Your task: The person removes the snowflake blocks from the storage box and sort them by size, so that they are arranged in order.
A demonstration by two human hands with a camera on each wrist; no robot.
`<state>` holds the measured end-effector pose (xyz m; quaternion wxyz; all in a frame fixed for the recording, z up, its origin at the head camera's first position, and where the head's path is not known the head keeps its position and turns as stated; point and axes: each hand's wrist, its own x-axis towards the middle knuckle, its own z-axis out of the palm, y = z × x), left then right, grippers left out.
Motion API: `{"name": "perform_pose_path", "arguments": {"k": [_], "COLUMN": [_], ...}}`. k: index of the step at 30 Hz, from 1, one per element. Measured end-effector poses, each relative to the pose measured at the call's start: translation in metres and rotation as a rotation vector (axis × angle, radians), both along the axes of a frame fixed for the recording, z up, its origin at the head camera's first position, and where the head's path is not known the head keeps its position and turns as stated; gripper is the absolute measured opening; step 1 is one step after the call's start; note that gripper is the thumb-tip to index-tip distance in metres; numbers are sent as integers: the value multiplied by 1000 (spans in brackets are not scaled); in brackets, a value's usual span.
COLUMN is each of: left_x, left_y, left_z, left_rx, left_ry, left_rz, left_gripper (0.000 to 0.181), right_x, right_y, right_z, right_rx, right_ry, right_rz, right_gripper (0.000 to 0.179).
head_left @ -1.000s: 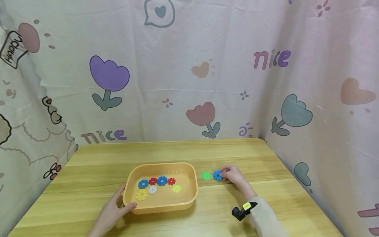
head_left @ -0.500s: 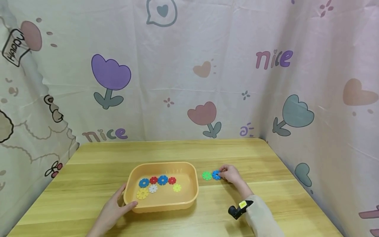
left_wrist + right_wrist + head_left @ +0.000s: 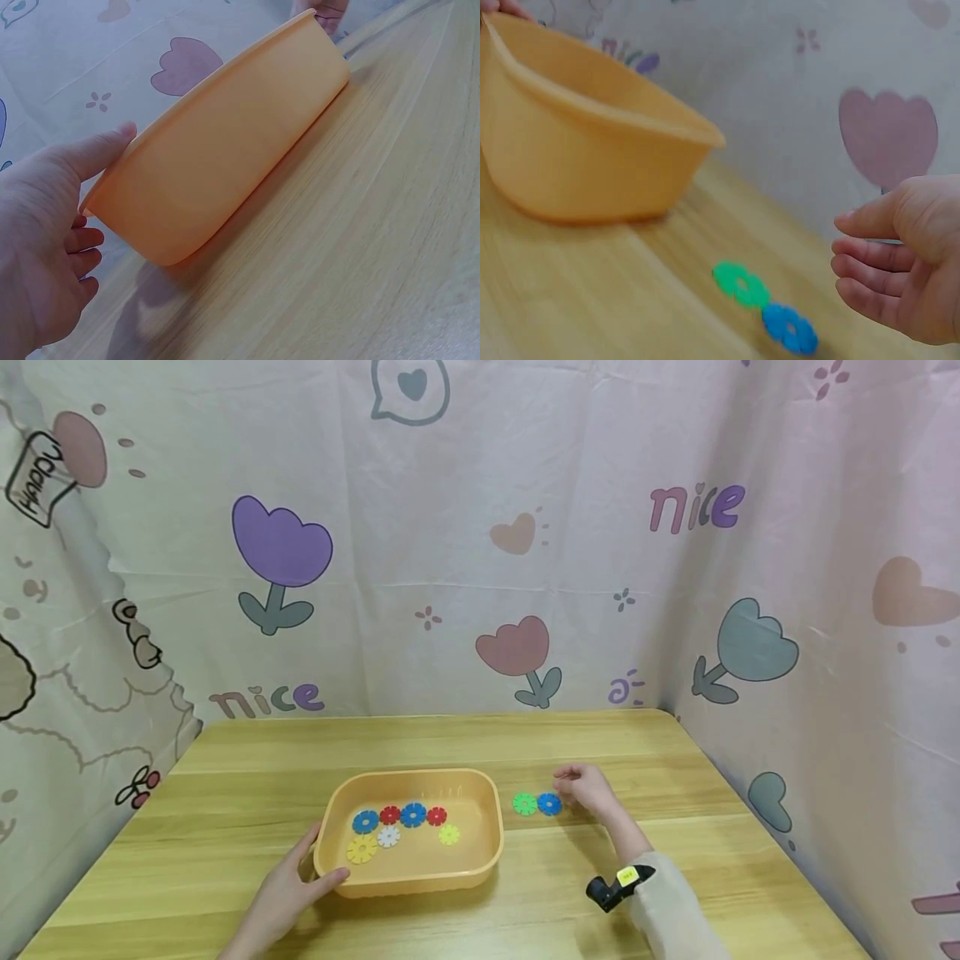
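Observation:
My left hand grips the left end of an orange plastic basin. In the left wrist view, the thumb lies on the rim and the other fingers sit beneath it. To the basin's right, a green snowflake disc and a blue snowflake disc lie flat on the table, edge to edge. My right hand hovers just right of and above the blue one, fingers loosely bent and holding nothing; the right wrist view shows the hand apart from both discs.
Inside the basin lie several more discs: blue, red, a large yellow, white and a small yellow. A printed curtain hangs behind the wooden table.
The blue disc slid left until it met the green one. My right hand then let go and lifted slightly away to the right. The left hand stayed on the basin.

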<state>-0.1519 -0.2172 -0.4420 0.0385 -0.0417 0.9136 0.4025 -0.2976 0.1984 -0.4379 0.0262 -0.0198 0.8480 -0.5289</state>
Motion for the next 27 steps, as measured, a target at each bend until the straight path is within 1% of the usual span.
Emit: {"name": "perform_pose_path", "arguments": {"k": [3, 10, 14, 17, 20, 24, 27], "left_x": [0, 1, 2, 3, 3, 1, 1], "left_y": [0, 1, 1, 1, 0, -1, -1], "left_z": [0, 1, 1, 0, 0, -2, -3], "left_rx": [0, 7, 13, 8, 6, 15, 22], "left_ry": [-3, 4, 9, 15, 23, 25, 23], "left_rz": [2, 5, 6, 5, 2, 2, 3], "left_gripper": [95, 94, 94, 94, 93, 93, 93], "right_x": [1, 6, 9, 11, 12, 14, 15], "right_y": [-12, -54, -83, -106, -129, -156, -171], "right_z": [13, 44, 54, 55, 53, 46, 38], "right_rx": [-38, -123, -148, -165, -161, -143, -131], "right_ry": [3, 28, 48, 51, 33, 6, -8], "right_rz": [29, 151, 216, 260, 310, 354, 361], "right_gripper": [23, 20, 21, 22, 23, 22, 23]}}
